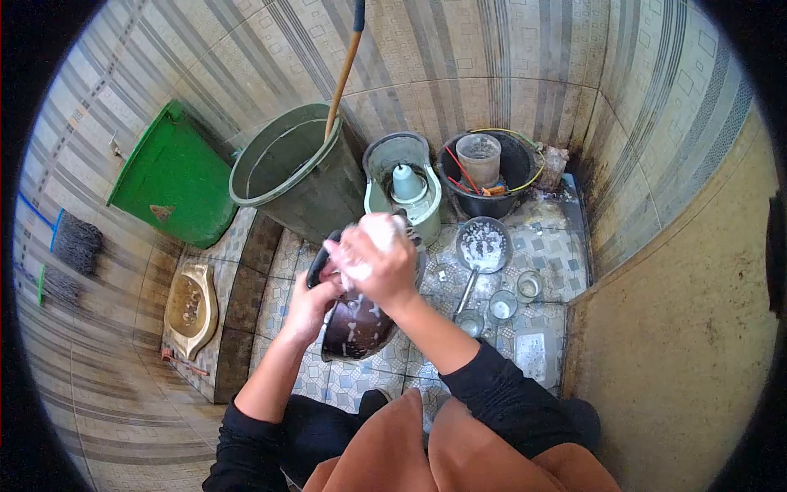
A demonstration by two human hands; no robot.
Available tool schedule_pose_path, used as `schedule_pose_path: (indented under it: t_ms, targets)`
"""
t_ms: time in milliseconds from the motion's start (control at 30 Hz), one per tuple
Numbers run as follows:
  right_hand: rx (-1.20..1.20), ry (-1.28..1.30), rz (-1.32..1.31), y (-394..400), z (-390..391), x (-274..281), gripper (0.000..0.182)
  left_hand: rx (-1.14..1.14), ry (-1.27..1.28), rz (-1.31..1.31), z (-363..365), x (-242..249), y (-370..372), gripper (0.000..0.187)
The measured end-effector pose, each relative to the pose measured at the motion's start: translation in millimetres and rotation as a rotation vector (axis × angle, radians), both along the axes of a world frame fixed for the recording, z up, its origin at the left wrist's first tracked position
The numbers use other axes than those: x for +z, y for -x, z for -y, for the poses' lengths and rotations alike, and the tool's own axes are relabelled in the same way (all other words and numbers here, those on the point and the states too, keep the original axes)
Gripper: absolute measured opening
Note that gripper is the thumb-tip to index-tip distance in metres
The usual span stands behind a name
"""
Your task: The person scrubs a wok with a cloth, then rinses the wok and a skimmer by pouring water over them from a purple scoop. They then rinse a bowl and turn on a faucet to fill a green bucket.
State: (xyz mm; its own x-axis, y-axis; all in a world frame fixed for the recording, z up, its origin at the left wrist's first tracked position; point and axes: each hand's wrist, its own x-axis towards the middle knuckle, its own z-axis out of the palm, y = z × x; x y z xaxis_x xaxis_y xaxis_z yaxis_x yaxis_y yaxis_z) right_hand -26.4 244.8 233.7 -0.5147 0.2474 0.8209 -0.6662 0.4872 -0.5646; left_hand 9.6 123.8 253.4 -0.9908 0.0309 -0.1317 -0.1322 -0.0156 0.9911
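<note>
A dark brown pan (358,328), streaked with white suds, is tilted up in front of me. My left hand (307,305) grips it at its black side handle (320,264). My right hand (379,266) is closed at the pan's upper edge, close to the left fingers. White foam covers its fingers and blurs with motion, so what it holds cannot be made out. Beyond the hands, a foamy frying pan (484,244) lies on the floor, its handle pointing toward me.
Glass cups (502,305) and a soapy white tray (531,354) sit at the right. Along the wall stand a large grey bin (299,201) with a stick, a pale green tub (422,217) and a black bucket (475,203). A green bucket (176,184) and squat toilet (205,307) are left.
</note>
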Motion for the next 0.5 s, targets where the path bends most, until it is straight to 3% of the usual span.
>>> schedule_pose_path:
  t_ms: [33, 133, 200, 333, 433, 500]
  targets:
    - [0.058, -0.038, -0.152, 3.2, 4.5, -1.8, 0.016, -0.063, 0.090, 0.046, 8.8, -7.9, -0.9, 0.033]
    - [0.120, -0.060, -0.028, 2.5, 7.0, -9.8, 0.014, -0.041, -0.028, 0.016, -1.4, -3.3, -2.8, 0.035]
    - [0.258, 0.157, 0.153, 10.5, 2.3, -5.2, 0.019, -0.019, -0.107, -0.006, 0.9, -5.4, 2.3, 0.045]
    - [0.111, 0.283, 0.353, 32.1, -28.7, -9.8, 0.019, 0.053, -0.072, 0.006, 15.3, 10.8, -2.5, 0.064]
    - [0.182, 0.593, 0.576, 84.3, -62.0, -78.5, 0.016, 0.096, -0.230, -0.006, 36.6, 7.4, -0.9, 0.066]
    - [0.734, 1.042, 0.749, 108.1, -83.9, -146.0, 0.023, 0.078, -0.315, -0.044, 44.0, 12.9, -3.0, 0.067]
